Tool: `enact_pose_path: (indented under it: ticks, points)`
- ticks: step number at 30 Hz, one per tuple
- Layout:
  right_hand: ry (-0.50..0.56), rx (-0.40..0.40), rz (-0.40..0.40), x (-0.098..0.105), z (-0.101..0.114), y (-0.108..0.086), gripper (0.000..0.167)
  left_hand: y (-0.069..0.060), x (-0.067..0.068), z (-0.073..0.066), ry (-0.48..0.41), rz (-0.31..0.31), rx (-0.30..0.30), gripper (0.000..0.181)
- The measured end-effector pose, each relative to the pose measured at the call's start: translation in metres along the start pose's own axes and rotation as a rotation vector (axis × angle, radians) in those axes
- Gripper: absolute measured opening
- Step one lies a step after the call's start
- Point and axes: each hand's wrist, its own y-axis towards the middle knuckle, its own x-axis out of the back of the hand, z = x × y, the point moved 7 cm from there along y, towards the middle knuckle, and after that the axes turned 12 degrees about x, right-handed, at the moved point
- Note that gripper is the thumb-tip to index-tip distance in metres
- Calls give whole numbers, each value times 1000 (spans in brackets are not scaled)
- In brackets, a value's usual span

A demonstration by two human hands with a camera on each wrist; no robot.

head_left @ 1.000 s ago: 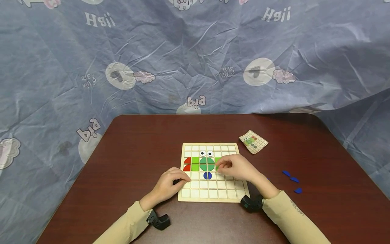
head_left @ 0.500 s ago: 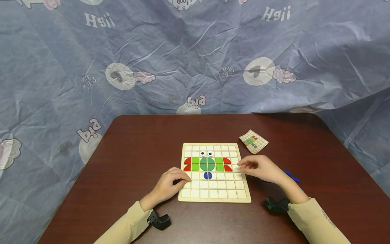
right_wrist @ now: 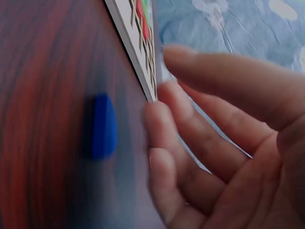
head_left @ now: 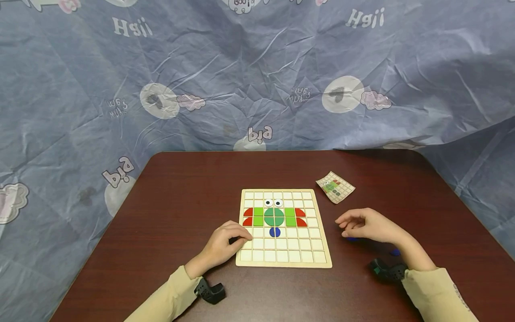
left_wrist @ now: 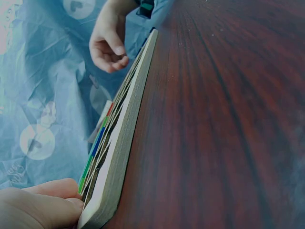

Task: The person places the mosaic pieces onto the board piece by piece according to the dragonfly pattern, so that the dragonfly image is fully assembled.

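Observation:
A pale wooden grid board point(head_left: 287, 256) lies on the table, bearing flat pieces. Red quarter pieces point(head_left: 299, 213), green squares point(head_left: 289, 217), a teal circle point(head_left: 274, 217), two eye pieces point(head_left: 268, 203) and a small blue circle point(head_left: 275, 232) form a figure. My left hand point(head_left: 224, 243) rests its fingertips on the board's left edge. Right of the board, my right hand point(head_left: 372, 224) hovers with loosely bent fingers and nothing between them. A blue piece point(head_left: 352, 239) shows partly beneath it; in the right wrist view a blue curved piece point(right_wrist: 105, 128) lies below the fingers.
A small pattern card point(head_left: 335, 187) with a similar figure lies behind the board's right side. Another blue piece point(head_left: 395, 252) sits near my right wrist, partly hidden. Behind the dark red-brown table point(head_left: 193, 179) hangs a printed blue-grey cloth point(head_left: 225, 89).
My right hand has moved off the board to the right, over the loose blue pieces. Red pieces on the board's right side are uncovered. My left hand stays put.

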Motion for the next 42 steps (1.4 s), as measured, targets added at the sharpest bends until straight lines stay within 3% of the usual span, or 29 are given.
enact_pose_path:
  ticks: [10, 22, 30, 42]
  points:
    - [107, 0, 27, 3, -20, -11, 34, 0, 0, 0, -2, 0, -5, 17]
    - [154, -10, 48, 3, -32, -15, 22, 0, 0, 0, 0, 5, 6, 16]
    - [92, -15, 12, 4, -31, -14, 10, 1, 0, -2, 6, 5, 8, 17]
    - [49, -9, 17, 2, -23, -11, 14, 0, 2, -4, 4, -5, -14, 16]
